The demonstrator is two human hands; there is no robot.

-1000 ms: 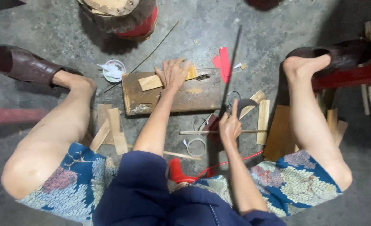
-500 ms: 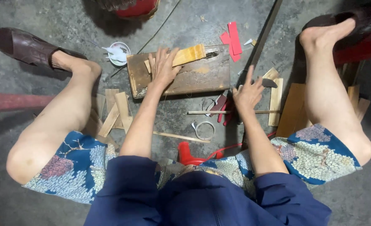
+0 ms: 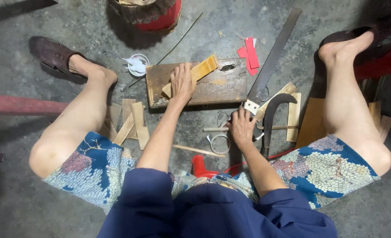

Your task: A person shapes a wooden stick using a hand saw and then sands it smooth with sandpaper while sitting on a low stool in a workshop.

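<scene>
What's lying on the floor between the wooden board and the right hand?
In the head view, only bare concrete floor separates the wooden board from the right hand.

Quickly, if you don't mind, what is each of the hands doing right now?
Left hand: open, palm pressed flat on the bamboo strip lying on the wooden block.
Right hand: closed around the handle of the saw.

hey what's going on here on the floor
A person sits on a concrete floor with legs apart. The left hand presses a pale wood strip flat on a worn wooden board. The right hand grips the handle end of a handsaw lying beside the board. Wood offcuts lie around.
</scene>
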